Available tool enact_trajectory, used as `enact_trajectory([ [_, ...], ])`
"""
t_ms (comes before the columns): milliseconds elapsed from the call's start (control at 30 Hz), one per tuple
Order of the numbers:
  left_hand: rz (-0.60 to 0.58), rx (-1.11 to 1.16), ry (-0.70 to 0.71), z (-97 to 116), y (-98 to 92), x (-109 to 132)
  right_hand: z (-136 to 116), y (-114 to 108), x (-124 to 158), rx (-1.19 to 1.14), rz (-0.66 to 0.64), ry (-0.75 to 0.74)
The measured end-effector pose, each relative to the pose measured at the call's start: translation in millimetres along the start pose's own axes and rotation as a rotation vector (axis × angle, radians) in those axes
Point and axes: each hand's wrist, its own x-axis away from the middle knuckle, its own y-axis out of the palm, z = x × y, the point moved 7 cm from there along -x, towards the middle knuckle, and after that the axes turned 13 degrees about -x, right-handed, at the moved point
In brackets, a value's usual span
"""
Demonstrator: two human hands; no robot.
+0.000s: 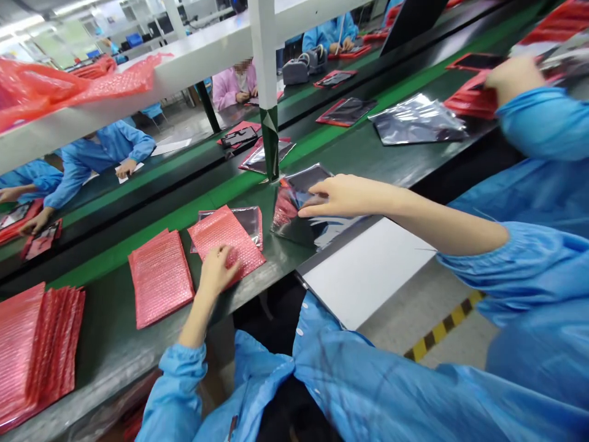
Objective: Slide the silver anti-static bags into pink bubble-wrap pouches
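My left hand (219, 268) rests on a pink bubble-wrap pouch (230, 236), its fingers curled over the lower part. That pouch lies partly over a clear-wrapped dark flat item (248, 222) on the green bench (110, 319). Farther right, my right hand (334, 195) reaches over a dark flat item in shiny clear film (310, 178), thumb and fingertips at its surface; whether it grips the film is hard to tell. Red wrap shows at the film's left side. A neat pile of pink pouches (163, 276) sits left of my left hand.
A larger pouch stack (37, 356) stands far left. A white board (368, 270) juts from the bench edge. A post (267, 92) rises behind the film. Silvery packets (418, 123) lie at right, near a co-worker's hand (513, 77). Other people sit across the line.
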Motion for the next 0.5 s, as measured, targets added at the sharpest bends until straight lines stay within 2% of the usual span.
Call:
enact_trajectory([
  [67, -0.096, 0.013, 0.053, 21, 8.4, 30, 7, 0, 7, 0.011, 0.001, 0.02],
  [167, -0.078, 0.035, 0.014, 22, 11.7, 57, 13, 0, 14, 0.044, 0.023, 0.056],
  [367, -0.075, -0.019, 0.051, 14, 18.1, 61, 19, -2, 17, 0.083, 0.018, 0.151],
  [500, -0.113, -0.123, 0.082, 19, 20.2, 60, 41, -10, 45, -0.072, 0.159, 0.177],
])
